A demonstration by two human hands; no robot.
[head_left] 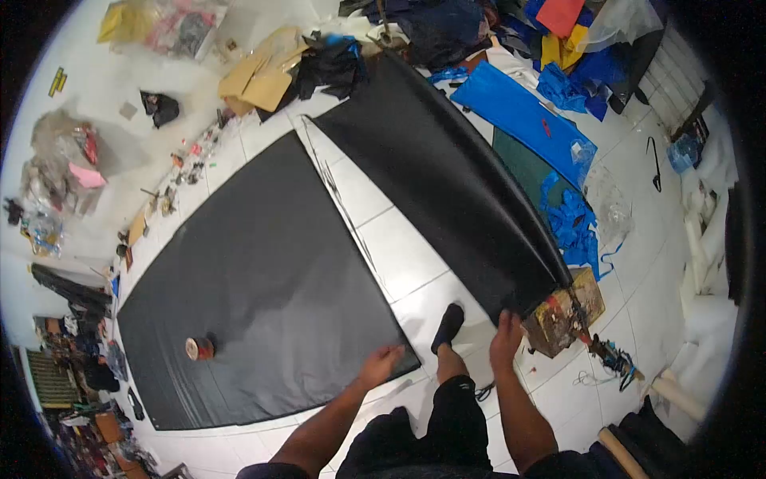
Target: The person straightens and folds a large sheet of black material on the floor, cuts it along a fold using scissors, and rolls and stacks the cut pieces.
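A large black sheet [263,263] of smooth material lies flat on the tiled floor to the left. My left hand [381,366] is over its near right corner, fingers drawn together; what they may hold is too small to make out. To the right, more black sheeting [431,176] hangs off a long black roll [511,188]. At the near corner of that sheeting, my right hand [506,338] has its fingers closed on the edge. A small round spool or tin [199,348] sits on the flat sheet.
A worn block [565,313] supports the roll's near end. Blue sheeting [527,120] and blue scraps [570,219] lie beyond the roll. Small items line the left wall, with cardboard [263,72] and plastic bags at the back. My foot [449,326] stands between the two black pieces.
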